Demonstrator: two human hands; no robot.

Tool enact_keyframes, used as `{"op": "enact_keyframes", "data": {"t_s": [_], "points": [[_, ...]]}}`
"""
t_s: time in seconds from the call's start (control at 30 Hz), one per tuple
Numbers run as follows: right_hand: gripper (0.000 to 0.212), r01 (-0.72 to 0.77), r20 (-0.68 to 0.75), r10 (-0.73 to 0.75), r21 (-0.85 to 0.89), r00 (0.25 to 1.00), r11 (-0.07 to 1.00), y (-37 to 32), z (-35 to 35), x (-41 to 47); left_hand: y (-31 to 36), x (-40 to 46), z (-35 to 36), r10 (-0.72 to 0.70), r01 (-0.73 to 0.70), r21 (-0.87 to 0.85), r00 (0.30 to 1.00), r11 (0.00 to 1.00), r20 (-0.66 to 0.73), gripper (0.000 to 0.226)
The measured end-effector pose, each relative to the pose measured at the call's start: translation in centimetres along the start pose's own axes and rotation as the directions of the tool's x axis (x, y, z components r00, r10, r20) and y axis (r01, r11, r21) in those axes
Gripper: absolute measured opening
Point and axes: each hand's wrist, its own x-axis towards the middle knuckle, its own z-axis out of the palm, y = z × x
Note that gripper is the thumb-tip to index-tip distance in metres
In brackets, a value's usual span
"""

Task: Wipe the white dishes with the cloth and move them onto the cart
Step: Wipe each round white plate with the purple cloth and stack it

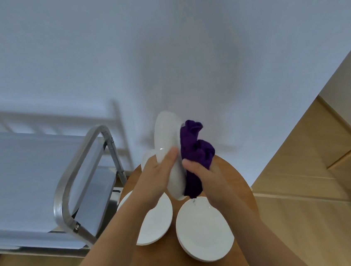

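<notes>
My left hand grips a white dish and holds it on edge above the round wooden table. My right hand holds a bunched purple cloth pressed against the dish's right face. Two white plates lie flat on the table below: one partly under my left forearm, one to its right. Another white dish peeks out behind my left hand. The metal cart stands to the left.
The cart's curved metal handle rises close to the table's left edge, its top shelf flat and grey. A white wall fills the background. Wooden floor and a wooden cabinet lie to the right.
</notes>
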Motion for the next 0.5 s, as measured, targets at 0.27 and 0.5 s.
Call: {"op": "enact_keyframes", "data": {"t_s": [0.27,0.5], "points": [[0.043,-0.315,-0.157,0.406,0.407,0.901,0.857,1.2,-2.9,-2.0,-0.3,0.0,-2.1,0.125,-0.119,0.326,0.992,0.938,0.004,0.042],[0.09,-0.328,-0.111,0.455,0.546,0.883,0.771,-2.1,-3.3,0.9,-0.7,-0.8,0.3,-0.064,-0.488,0.872,0.87,0.041,0.489,0.058]]}}
